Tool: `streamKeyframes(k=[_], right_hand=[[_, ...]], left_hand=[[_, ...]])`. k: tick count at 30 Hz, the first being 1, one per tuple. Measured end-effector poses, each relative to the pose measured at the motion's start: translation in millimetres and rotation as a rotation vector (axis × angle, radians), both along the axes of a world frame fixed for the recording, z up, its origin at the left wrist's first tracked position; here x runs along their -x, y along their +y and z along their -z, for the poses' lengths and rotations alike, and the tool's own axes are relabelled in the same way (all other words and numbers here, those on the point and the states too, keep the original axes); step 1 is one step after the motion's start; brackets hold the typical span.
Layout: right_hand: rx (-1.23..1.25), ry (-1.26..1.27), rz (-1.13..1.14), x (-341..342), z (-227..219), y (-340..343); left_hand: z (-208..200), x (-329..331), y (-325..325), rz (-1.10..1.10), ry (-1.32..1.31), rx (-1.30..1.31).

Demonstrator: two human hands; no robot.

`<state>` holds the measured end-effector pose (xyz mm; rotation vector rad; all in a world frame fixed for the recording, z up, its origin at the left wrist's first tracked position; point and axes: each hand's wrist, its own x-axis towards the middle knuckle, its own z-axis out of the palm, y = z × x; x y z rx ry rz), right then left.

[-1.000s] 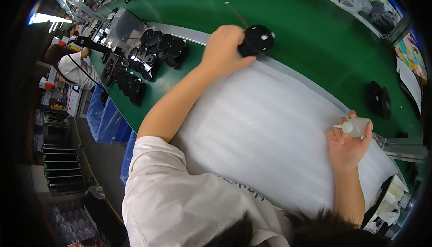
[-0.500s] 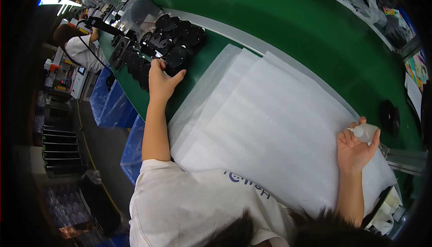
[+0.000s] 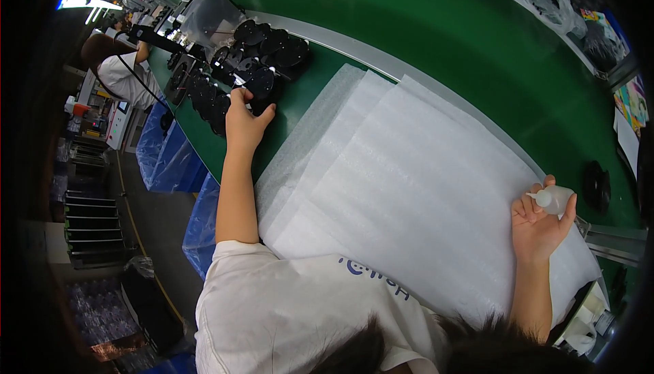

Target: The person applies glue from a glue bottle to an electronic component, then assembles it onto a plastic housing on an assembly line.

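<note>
My left hand (image 3: 245, 120) is at the near edge of a group of round black disc-shaped parts (image 3: 291, 52) on the green table. Its thumb and fingers close around one of them, a black disc part (image 3: 263, 82), which sits slightly tilted; my fingers hide its lower side. Over at the right, my right hand (image 3: 535, 231) holds a small translucent squeeze bottle (image 3: 558, 200) between thumb and fingers, its thin nozzle pointing left. That hand is above the right end of white foam sheets (image 3: 402, 190) layered in front of me.
Beyond a metal rail (image 3: 340, 45) runs a green belt (image 3: 436, 40) carrying black parts, one (image 3: 597, 187) near my right hand. A clear plastic bin (image 3: 212, 18) stands behind the discs. Blue plastic-lined bins (image 3: 167, 156) stand at left. Another person (image 3: 126, 78) sits farther along.
My left thumb has drawn in a little, and the disc part at my fingers has shifted slightly left. Parts on the belt have moved right. My right hand is nearly still.
</note>
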<state>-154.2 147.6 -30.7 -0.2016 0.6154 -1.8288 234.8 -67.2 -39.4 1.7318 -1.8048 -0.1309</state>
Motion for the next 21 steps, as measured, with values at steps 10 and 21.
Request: streamKeyframes(k=[10,21], right_hand=[[-0.011,0.003,0.006,-0.2,-0.1,-0.3],[0.011,0.039,-0.014,0.2,1.2,0.7]], left_hand=[[-5.9,0.5,5.1,-0.039,-0.008,0.009],[-4.7,-6.1,6.1,-0.036,0.155,0.138]])
